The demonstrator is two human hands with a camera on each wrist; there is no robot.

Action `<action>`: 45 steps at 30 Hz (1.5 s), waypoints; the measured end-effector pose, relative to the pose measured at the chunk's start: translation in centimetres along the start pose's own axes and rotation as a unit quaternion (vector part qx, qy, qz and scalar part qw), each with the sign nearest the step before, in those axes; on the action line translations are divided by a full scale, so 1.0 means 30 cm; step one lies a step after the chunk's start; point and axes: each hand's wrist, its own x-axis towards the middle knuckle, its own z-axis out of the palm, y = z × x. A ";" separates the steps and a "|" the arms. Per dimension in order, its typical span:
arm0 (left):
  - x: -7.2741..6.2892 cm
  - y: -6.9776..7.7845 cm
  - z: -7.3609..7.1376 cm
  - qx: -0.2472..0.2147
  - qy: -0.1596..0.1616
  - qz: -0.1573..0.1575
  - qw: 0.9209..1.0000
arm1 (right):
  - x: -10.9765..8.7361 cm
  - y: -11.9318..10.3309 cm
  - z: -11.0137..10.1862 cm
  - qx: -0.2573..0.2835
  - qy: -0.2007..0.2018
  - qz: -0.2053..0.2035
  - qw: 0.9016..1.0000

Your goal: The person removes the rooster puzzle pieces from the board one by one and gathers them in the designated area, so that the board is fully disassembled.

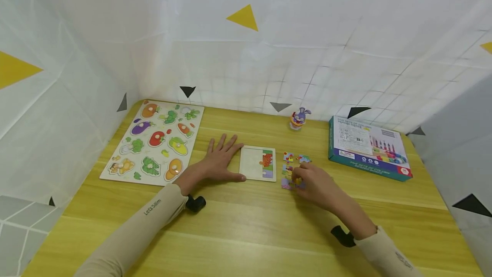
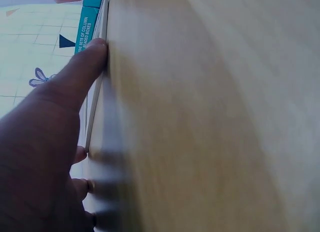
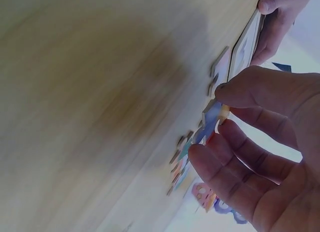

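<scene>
A small puzzle board (image 1: 251,163) lies at the middle of the table, with joined pieces (image 1: 267,163) along its right side showing red, green and purple. My left hand (image 1: 219,163) rests flat with fingers spread, its thumb and index fingertip at the board's left corners. Over the loose jigsaw pieces (image 1: 287,157) right of the board, my right hand (image 1: 317,185) has thumb and fingers bent. In the right wrist view its thumb and index finger pinch a blue and yellow puzzle piece (image 3: 212,111). Other pieces (image 3: 181,154) lie just beyond, partly hidden by the fingers.
A vegetable peg puzzle (image 1: 153,140) lies at the left. Toward the back stands a purple rabbit toy (image 1: 298,119). At the right lies a teal and white box (image 1: 369,146). White sheeting (image 1: 246,67) hangs behind the table.
</scene>
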 end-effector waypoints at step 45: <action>0.003 -0.009 0.010 0.001 0.005 0.002 1.000 | -0.030 0.015 -0.021 -0.008 0.001 0.000 1.000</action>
